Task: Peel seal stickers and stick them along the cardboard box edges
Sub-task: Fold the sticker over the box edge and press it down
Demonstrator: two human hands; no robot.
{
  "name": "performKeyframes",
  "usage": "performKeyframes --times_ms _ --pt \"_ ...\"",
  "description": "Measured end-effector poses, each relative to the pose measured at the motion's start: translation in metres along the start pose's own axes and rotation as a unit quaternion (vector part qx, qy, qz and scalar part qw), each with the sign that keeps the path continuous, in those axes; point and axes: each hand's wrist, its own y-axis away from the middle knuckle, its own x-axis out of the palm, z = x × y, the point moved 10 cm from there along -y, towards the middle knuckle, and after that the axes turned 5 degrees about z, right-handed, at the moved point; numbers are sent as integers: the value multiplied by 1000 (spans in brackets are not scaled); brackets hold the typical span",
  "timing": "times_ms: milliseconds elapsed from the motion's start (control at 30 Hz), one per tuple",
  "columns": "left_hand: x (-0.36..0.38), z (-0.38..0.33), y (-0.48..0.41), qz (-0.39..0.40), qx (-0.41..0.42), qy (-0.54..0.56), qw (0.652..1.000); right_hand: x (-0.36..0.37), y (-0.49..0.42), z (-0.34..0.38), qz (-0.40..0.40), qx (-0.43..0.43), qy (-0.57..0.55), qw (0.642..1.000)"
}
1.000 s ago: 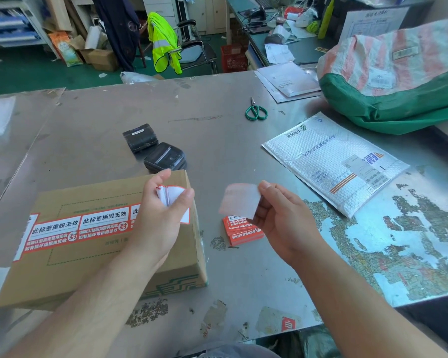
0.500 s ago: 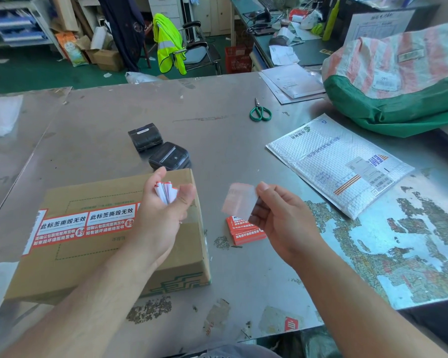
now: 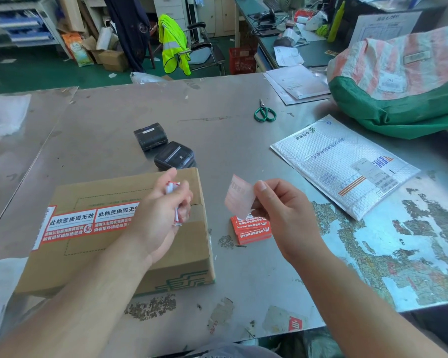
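While our left hand [image 3: 163,215] is closed around crumpled red-and-white backing paper [image 3: 171,188] above the brown cardboard box [image 3: 119,254] at lower left, our right hand [image 3: 279,210] pinches a peeled translucent seal sticker [image 3: 239,197] over the red sticker stack [image 3: 251,228]; next, we judge, it must go flat onto the box's right edge

table [image 3: 217,120]: dull scuffed metal | box [image 3: 119,264]: matt cardboard | mailer [image 3: 329,161]: glossy, probably plastic bubble-wrap
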Motion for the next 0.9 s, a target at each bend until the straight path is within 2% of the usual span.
performKeyframes --times_ms 100,233,367,467,600,700,800,867,900 --pt "7 3 4 14 -16 -77 997 8 5 9 15 -48 102 994" --pt "8 7 5 -13 -64 -161 985 25 10 9 69 -91 194 974" --pt "9 10 3 13 -121 -236 964 41 17 18 119 -199 266 936" --pt "8 7 0 15 -104 -281 954 46 20 17 128 -230 280 923" --pt "9 2 -4 19 -66 -264 962 45 18 14 129 -237 288 919" --pt "17 -6 -1 53 -41 -289 955 34 16 9 118 -183 256 942" --pt "19 -11 -1 72 -14 -323 944 15 9 -11 60 -36 132 989" --pt "17 -14 -3 75 0 -341 937 6 3 -30 32 63 93 993" --pt "17 -15 -3 79 2 -342 937 7 0 -39 47 105 91 989"
